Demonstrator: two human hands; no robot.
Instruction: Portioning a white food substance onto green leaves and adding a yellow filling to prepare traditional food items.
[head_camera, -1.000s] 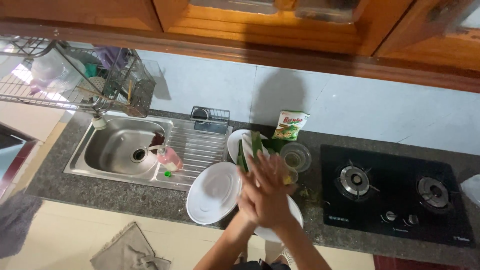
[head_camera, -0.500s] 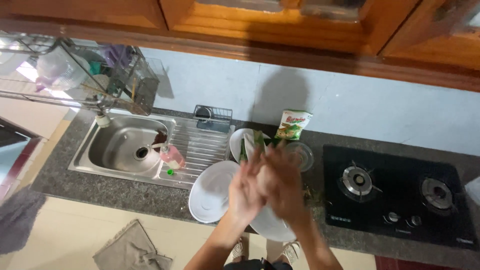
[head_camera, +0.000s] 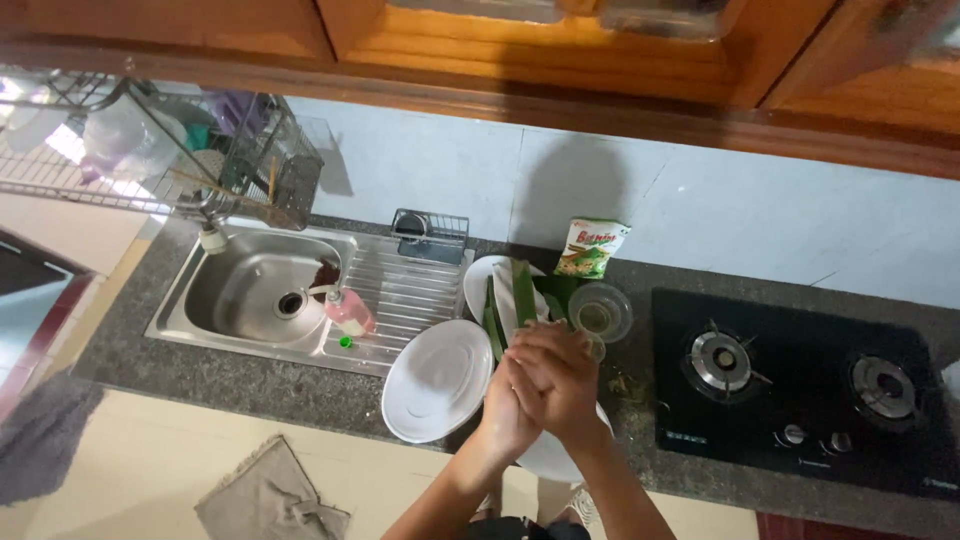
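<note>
Your left hand (head_camera: 508, 400) and right hand (head_camera: 556, 378) are pressed together, fingers overlapping, over a white plate (head_camera: 552, 458). Whether anything is caught between the palms cannot be told. At 12 o'clock from them, long green leaves (head_camera: 522, 296) lie across a second plate (head_camera: 482, 282), close at reach. At 9 o'clock an empty white plate (head_camera: 438, 380) leans on the sink (head_camera: 262, 296) drainboard edge. A glass bowl (head_camera: 600, 311) sits at 1 o'clock.

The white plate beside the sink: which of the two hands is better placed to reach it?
Probably the left hand. It is clasped with the right hand above the counter, but it lies on the side of the white plate, which sits just to its left. The right would have to cross over.
</note>
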